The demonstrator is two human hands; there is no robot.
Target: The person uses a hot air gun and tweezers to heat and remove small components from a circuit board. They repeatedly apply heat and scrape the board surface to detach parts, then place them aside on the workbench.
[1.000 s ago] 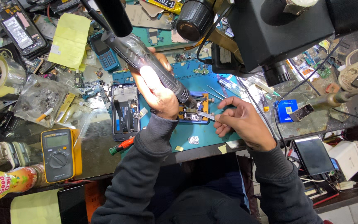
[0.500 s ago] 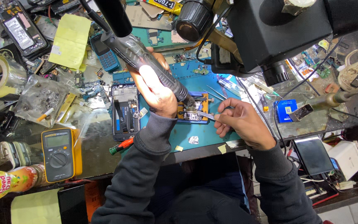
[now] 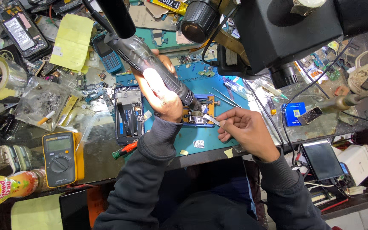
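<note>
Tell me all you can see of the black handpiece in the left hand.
The hot-air handpiece is a long dark grey and black wand with a ribbed grip and a thick black hose at its upper end. The left hand wraps its lower half. It slants down to the right, nozzle tip over the small board in the orange holder on the blue mat.

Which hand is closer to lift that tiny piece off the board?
Probably the right hand: its tweezers already touch the clamped board. The left hand grips the hot-air tool.
</note>
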